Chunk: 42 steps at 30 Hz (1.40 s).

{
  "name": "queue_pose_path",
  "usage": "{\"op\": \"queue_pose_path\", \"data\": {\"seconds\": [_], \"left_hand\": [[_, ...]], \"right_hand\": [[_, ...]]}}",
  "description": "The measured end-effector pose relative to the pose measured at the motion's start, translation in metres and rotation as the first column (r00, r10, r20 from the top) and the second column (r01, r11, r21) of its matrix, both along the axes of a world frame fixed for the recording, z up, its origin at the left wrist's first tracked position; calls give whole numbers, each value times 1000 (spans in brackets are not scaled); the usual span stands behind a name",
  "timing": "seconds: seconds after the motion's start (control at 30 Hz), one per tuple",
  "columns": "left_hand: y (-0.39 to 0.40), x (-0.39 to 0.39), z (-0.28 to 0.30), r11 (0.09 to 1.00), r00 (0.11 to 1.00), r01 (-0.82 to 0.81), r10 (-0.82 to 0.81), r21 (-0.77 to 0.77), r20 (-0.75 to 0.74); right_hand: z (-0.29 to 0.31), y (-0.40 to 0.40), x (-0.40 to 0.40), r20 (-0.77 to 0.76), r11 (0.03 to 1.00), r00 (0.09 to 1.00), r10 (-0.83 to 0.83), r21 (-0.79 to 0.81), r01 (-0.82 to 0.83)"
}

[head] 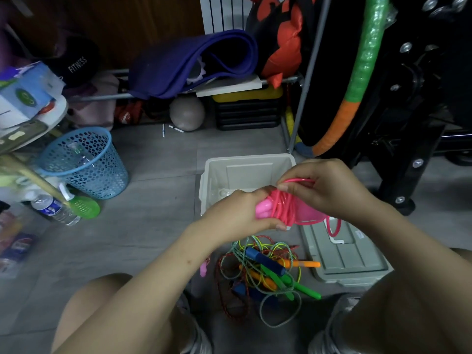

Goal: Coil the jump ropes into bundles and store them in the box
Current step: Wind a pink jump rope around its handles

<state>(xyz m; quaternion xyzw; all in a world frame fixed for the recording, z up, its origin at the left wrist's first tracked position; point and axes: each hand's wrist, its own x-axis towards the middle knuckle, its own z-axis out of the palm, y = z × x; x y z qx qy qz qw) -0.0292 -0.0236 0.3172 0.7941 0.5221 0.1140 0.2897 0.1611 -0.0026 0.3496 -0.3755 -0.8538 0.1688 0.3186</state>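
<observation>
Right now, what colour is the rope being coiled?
Pink: the jump rope, gripped by both hands, shows best in the head view.

Left hand (233, 213) grips the coiled pink jump rope (283, 208) while right hand (324, 187) pinches its cord above the box (219, 172).

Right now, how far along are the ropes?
Nothing looks stored: the box shows no rope inside. In hand: left hand grips the pink rope bundle while right hand winds its cord. Left: the tangled pile on the floor.
</observation>
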Motion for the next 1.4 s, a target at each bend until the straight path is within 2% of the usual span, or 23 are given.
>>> {"op": "queue_pose_path", "data": {"seconds": [0.07,0.17,0.27,0.37,0.53,0.73,0.9,1.0,1.1,1.17,1.23,1.3,1.4], "left_hand": [[1,-3,0,999,999,35,-35,-3,18],[0,-6,2,998,998,62,-61,-20,11],[-4,-8,2,993,992,117,-115,-25,53],[-9,-7,2,988,982,153,-153,9,107],[-12,-12,3,998,958,52,-61,38,280],[-16,-12,3,998,926,-39,55,-52,375],[-19,-13,4,995,895,-30,71,-99,440],[-20,-15,4,996,895,-8,46,-87,443],[-19,-17,5,997,877,44,-10,-60,480],[-20,-18,5,996,881,59,-23,-61,473],[-22,-17,7,996,894,70,-37,-59,447],[-24,-18,7,995,874,70,-24,-77,485],[-22,-19,10,992,816,50,28,-117,578]], "right_hand": [[3,1,1,-61,986,998,15,-167,-25],[9,7,6,-112,898,989,93,-421,-132],[10,17,11,-90,808,984,153,-562,-177],[5,23,9,-133,756,975,177,-616,-221],[-7,28,7,-382,598,914,137,-704,-384],[-23,31,6,-518,553,854,51,-698,-456],[-22,31,9,-413,582,910,41,-731,-358],[-17,27,11,-363,530,930,57,-778,-336],[-11,22,14,-280,538,960,21,-806,-247],[-10,18,13,-237,486,971,28,-846,-220],[-10,12,11,-225,391,974,6,-896,-209],[-12,8,8,-258,297,966,-33,-925,-237],[-16,3,4,-356,235,922,-151,-919,-317]]}}
